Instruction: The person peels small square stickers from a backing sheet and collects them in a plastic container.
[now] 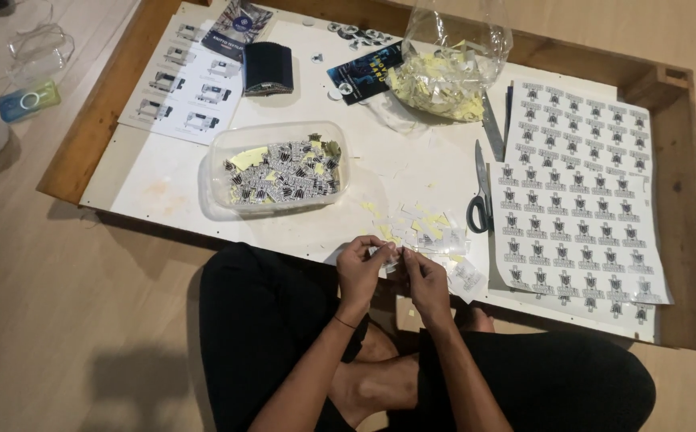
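Fingers of both hands pinching small sticker, at board's near edge

Scissors right of hands; tub ahead-left.

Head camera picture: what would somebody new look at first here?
Probably the two hands, left hand and right hand, meeting over a small sticker at the near edge of the white board. Next, the big sticker sheets on the right, with scissors beside them. Then the clear tub of cut stickers in the middle.
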